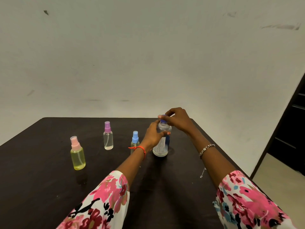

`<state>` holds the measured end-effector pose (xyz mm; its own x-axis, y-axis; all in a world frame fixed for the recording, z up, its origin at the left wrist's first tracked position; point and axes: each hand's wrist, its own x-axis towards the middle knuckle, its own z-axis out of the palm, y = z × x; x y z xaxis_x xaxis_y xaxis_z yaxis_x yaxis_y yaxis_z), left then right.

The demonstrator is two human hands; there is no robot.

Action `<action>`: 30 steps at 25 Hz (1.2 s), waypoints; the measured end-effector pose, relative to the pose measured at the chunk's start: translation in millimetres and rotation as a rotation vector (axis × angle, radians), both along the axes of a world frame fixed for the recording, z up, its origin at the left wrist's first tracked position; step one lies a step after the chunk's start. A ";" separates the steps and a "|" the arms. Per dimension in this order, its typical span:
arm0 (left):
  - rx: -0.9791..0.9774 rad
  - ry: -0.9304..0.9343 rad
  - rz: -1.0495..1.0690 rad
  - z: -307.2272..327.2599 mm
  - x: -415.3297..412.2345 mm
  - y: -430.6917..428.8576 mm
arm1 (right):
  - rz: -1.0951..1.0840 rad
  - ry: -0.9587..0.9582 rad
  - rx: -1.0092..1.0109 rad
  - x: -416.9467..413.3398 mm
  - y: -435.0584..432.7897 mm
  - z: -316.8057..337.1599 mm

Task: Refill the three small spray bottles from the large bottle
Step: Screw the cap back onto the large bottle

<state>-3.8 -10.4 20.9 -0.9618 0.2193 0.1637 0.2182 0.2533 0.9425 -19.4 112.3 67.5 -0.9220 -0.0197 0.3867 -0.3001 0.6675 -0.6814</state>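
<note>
The large clear bottle with a blue-and-white label stands upright on the dark table, towards the far right. My left hand wraps around its upper body. My right hand pinches its blue cap from above. Three small spray bottles stand to the left: a yellow one with a pink top, a clear one with a purple top, and one with a blue top, partly hidden behind my left wrist.
A pale wall rises behind the table's far edge. At the right, beyond the table's edge, stand dark furniture and a light floor. A thin chain hangs from my right wrist over the table.
</note>
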 end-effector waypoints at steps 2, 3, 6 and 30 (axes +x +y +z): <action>0.000 0.003 0.000 0.5 0.6 0.4 | 0.123 -0.107 -0.095 2.5 5.7 3.9; -0.001 0.003 0.002 0.3 0.9 0.7 | 0.162 -0.131 -0.080 3.1 7.9 4.4; -0.008 0.010 0.004 0.6 2.9 1.2 | 0.130 -0.093 -0.019 3.2 7.3 1.4; -0.019 0.010 0.001 -0.6 3.7 0.9 | 0.091 -0.060 0.064 5.5 3.3 3.5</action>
